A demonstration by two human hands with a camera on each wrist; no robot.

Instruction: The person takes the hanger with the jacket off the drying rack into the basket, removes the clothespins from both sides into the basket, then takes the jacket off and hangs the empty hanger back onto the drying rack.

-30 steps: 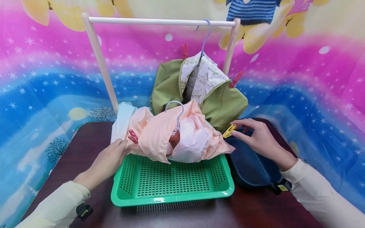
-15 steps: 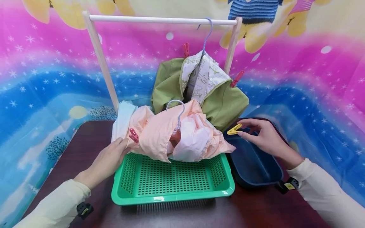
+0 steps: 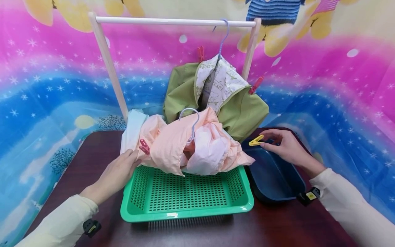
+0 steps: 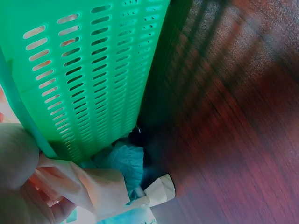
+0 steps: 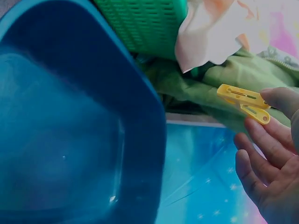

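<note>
A yellow clothespin (image 3: 256, 140), its handles pinched between thumb and fingertips of a person's right hand (image 3: 282, 144), hangs over the far end of a navy tub (image 3: 274, 178), apart from any cloth. A second ago it pointed steeply down beside the right corner of a peach garment (image 3: 168, 145); it has since shifted away to the right and now lies flatter in the grip. The left hand (image 3: 120, 168), unchanged, pinches the garment's left side just beside a red clothespin (image 3: 144, 146). The garment itself remains heaped across the far part of a green basket (image 3: 185, 215) on the tabletop (image 3: 262, 230), a hanger hook (image 3: 198, 120) rising from its folds. Behind it, a green jacket (image 3: 240, 115) with two clips of its own hangs from a rack's white rail (image 3: 176, 21). With the yellow clothespin loose and none visible on the garment's right side, pegging there appears undone, and the latest shift seems to have taken it no closer.
</note>
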